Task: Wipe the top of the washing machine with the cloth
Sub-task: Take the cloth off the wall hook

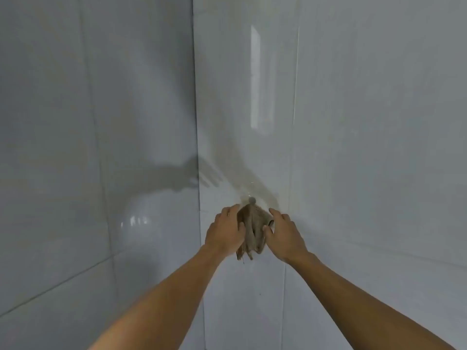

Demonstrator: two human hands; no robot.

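Observation:
A brown-grey cloth (252, 228) hangs against the tiled wall, its top corner at a small round hook (252, 199). My left hand (225, 231) grips the cloth's left side with thumb and fingers around it. My right hand (283, 233) holds the cloth's right edge, fingers curled on the fabric. Both forearms reach up from the bottom of the view. The washing machine is not in sight.
Glossy white wall tiles (366, 147) fill the view, meeting in a corner (197, 122) just left of the hands. Shadows of my arms fall on the tiles above the cloth.

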